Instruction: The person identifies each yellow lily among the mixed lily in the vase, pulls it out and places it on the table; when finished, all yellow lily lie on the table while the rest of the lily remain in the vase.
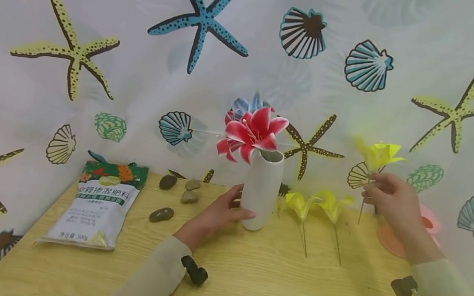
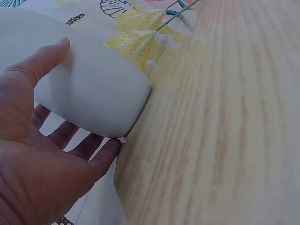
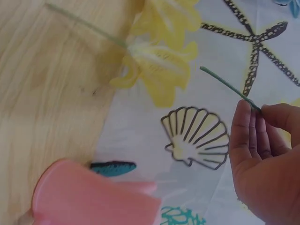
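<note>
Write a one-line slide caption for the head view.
Left hand steadies a white vase of lilies while right hand lifts a yellow flower.

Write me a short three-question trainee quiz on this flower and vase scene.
1. True or false: the left hand rests against the white vase.
2. What does the right hand pinch? A) a stone B) the yellow flower by its stem C) the bag
3. Fill in: two more yellow flowers lie on the ____ beside the vase.

Key:
1. True; its fingers wrap the lower part of the vase, which already holds a red flower.
2. B
3. table
</note>
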`<state>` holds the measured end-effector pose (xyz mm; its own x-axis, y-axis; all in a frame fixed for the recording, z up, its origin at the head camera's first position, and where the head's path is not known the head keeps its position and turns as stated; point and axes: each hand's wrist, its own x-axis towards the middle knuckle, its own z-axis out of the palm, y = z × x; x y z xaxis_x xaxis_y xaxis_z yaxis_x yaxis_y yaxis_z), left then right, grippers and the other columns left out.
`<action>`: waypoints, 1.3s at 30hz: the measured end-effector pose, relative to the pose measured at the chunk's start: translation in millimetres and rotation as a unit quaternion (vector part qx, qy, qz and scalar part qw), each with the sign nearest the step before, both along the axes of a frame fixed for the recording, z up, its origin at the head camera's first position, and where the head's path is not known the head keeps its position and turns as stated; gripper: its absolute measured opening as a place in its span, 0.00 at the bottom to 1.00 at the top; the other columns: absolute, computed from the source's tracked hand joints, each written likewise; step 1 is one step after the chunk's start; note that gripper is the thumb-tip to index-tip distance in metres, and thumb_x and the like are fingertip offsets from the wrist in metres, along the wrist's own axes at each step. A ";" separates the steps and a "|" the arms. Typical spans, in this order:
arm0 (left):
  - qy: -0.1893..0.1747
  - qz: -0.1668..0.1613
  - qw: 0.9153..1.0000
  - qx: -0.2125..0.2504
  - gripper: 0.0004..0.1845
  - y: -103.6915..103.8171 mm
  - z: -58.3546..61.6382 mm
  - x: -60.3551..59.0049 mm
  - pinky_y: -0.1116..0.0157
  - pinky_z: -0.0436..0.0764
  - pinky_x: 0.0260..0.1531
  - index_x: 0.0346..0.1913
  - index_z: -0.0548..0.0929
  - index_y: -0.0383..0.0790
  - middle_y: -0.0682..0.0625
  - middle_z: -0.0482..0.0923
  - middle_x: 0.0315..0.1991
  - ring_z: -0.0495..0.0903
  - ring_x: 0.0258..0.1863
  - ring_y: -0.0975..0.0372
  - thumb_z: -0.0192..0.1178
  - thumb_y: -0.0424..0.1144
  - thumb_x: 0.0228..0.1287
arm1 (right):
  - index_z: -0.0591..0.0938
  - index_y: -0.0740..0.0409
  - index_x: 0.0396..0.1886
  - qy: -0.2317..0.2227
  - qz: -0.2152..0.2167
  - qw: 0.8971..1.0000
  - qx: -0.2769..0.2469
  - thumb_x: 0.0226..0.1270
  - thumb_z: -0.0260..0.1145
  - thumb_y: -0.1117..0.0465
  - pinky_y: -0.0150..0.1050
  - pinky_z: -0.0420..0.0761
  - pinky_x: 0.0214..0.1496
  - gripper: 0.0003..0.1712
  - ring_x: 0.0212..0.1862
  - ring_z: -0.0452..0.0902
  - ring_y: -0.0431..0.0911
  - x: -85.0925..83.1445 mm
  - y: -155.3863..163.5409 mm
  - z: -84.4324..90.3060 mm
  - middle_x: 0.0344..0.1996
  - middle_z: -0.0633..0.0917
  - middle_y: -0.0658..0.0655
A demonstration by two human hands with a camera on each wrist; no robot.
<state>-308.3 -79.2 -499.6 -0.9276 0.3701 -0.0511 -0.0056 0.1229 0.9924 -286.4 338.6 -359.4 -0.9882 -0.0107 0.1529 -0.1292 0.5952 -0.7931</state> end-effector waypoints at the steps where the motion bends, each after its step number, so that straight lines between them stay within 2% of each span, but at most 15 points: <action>1: 0.001 0.000 1.000 0.000 0.49 -0.1 0.0 -0.1 0.37 0.69 0.84 0.88 0.62 0.60 0.49 0.66 0.87 0.67 0.86 0.43 0.78 0.50 0.72 | 0.75 0.66 0.80 0.002 -0.005 1.000 0.024 0.88 0.63 0.52 0.23 0.86 0.45 0.31 0.39 0.90 0.29 1.9 3.0 -1.0 0.48 0.94 0.49; 4: 0.002 0.000 1.000 -0.001 0.49 -0.5 0.1 -0.2 0.36 0.69 0.84 0.89 0.62 0.60 0.48 0.66 0.87 0.67 0.86 0.42 0.78 0.50 0.72 | 0.78 0.66 0.77 0.004 -0.022 0.997 0.075 0.87 0.64 0.52 0.22 0.83 0.42 0.31 0.39 0.88 0.28 6.2 11.9 -5.7 0.58 0.92 0.69; 8: -0.002 0.003 1.000 -0.005 0.50 -1.1 0.2 -0.6 0.36 0.68 0.85 0.88 0.62 0.61 0.49 0.65 0.88 0.66 0.86 0.43 0.79 0.52 0.71 | 0.79 0.66 0.76 -0.012 -0.042 0.993 0.110 0.86 0.64 0.52 0.27 0.82 0.47 0.30 0.42 0.89 0.34 10.3 23.2 -15.7 0.61 0.90 0.72; 12: -0.005 0.002 1.000 -0.010 0.50 -2.0 -0.7 -0.4 0.35 0.68 0.85 0.89 0.62 0.62 0.49 0.65 0.88 0.65 0.87 0.43 0.79 0.53 0.70 | 0.82 0.69 0.72 -0.011 -0.053 0.986 0.156 0.82 0.65 0.56 0.46 0.84 0.54 0.28 0.51 0.93 0.59 13.8 33.0 -28.0 0.60 0.91 0.73; 15: -0.005 0.000 1.000 -0.013 0.50 -2.5 -0.9 -0.1 0.35 0.68 0.84 0.89 0.62 0.63 0.50 0.65 0.88 0.66 0.87 0.43 0.79 0.53 0.70 | 0.84 0.72 0.67 0.004 -0.054 0.980 0.191 0.79 0.67 0.59 0.50 0.84 0.51 0.25 0.56 0.89 0.69 15.5 38.6 -35.4 0.55 0.92 0.74; 17: -0.006 0.000 1.000 -0.013 0.50 -2.7 -0.8 -0.2 0.36 0.68 0.85 0.88 0.62 0.63 0.50 0.65 0.88 0.65 0.87 0.43 0.79 0.54 0.70 | 0.85 0.73 0.66 0.003 -0.053 0.977 0.207 0.78 0.66 0.60 0.44 0.82 0.46 0.25 0.54 0.88 0.68 16.1 41.3 -38.8 0.53 0.92 0.74; 20: -0.008 0.001 1.000 -0.011 0.50 -3.0 -0.4 0.0 0.35 0.67 0.85 0.88 0.62 0.64 0.50 0.65 0.88 0.65 0.87 0.43 0.79 0.54 0.70 | 0.85 0.73 0.66 -0.019 -0.049 0.977 0.206 0.79 0.66 0.57 0.38 0.79 0.42 0.26 0.49 0.88 0.62 17.3 43.3 -42.2 0.54 0.92 0.74; 22: -0.008 0.003 1.000 -0.010 0.50 -3.0 0.2 0.3 0.35 0.68 0.85 0.88 0.62 0.64 0.50 0.65 0.88 0.66 0.87 0.44 0.79 0.54 0.70 | 0.85 0.69 0.68 -0.043 -0.052 0.976 0.209 0.81 0.65 0.52 0.40 0.75 0.43 0.28 0.47 0.87 0.58 19.0 43.7 -44.8 0.56 0.92 0.71; 24: -0.007 0.002 1.000 -0.010 0.49 -2.9 1.0 0.7 0.35 0.68 0.85 0.88 0.62 0.64 0.50 0.65 0.88 0.66 0.86 0.43 0.79 0.53 0.70 | 0.84 0.65 0.70 -0.059 -0.056 0.974 0.211 0.82 0.63 0.49 0.51 0.73 0.49 0.29 0.46 0.87 0.55 21.1 43.7 -48.1 0.56 0.93 0.68; 26: -0.007 0.003 1.000 -0.009 0.49 -2.6 1.8 0.9 0.36 0.69 0.84 0.88 0.62 0.63 0.50 0.65 0.88 0.66 0.86 0.43 0.79 0.53 0.71 | 0.79 0.57 0.78 -0.066 -0.062 0.972 0.218 0.82 0.63 0.47 0.65 0.65 0.55 0.32 0.47 0.87 0.56 22.5 43.5 -52.6 0.57 0.93 0.64; 29: -0.008 0.003 1.000 -0.007 0.49 -2.4 2.4 0.9 0.36 0.69 0.84 0.88 0.62 0.63 0.49 0.65 0.87 0.67 0.86 0.43 0.78 0.52 0.71 | 0.60 0.44 0.93 -0.050 -0.069 0.971 0.224 0.80 0.64 0.50 0.79 0.52 0.59 0.46 0.55 0.85 0.63 23.1 43.0 -61.0 0.53 0.95 0.60; 32: -0.008 0.000 1.000 -0.001 0.49 -2.2 1.8 0.5 0.36 0.70 0.84 0.89 0.61 0.62 0.48 0.65 0.88 0.67 0.86 0.43 0.78 0.51 0.72 | 0.39 0.33 0.95 -0.032 -0.078 0.971 0.222 0.77 0.68 0.53 0.88 0.44 0.60 0.61 0.66 0.74 0.72 20.8 43.3 -70.9 0.54 0.93 0.62; 36: -0.007 -0.005 1.000 0.009 0.49 -1.6 0.4 -0.3 0.38 0.71 0.83 0.89 0.61 0.61 0.48 0.65 0.88 0.67 0.86 0.44 0.78 0.50 0.72 | 0.38 0.32 0.94 -0.023 -0.077 0.978 0.192 0.74 0.75 0.56 0.90 0.33 0.61 0.67 0.75 0.58 0.76 16.9 46.6 -82.3 0.63 0.89 0.69; 38: -0.011 -0.006 1.000 0.012 0.49 -1.1 0.3 0.0 0.38 0.71 0.84 0.89 0.62 0.62 0.49 0.64 0.87 0.66 0.86 0.44 0.78 0.50 0.72 | 0.40 0.36 0.95 -0.024 -0.062 0.985 0.158 0.74 0.76 0.59 0.88 0.31 0.63 0.67 0.73 0.67 0.74 16.2 49.3 -86.4 0.64 0.89 0.71; 39: -0.014 -0.005 1.000 0.012 0.49 -0.7 0.5 0.3 0.38 0.70 0.84 0.88 0.62 0.63 0.49 0.64 0.88 0.66 0.86 0.45 0.78 0.50 0.71 | 0.46 0.41 0.95 -0.026 -0.056 0.988 0.142 0.74 0.76 0.61 0.85 0.33 0.65 0.63 0.69 0.76 0.70 16.3 51.0 -88.1 0.62 0.90 0.71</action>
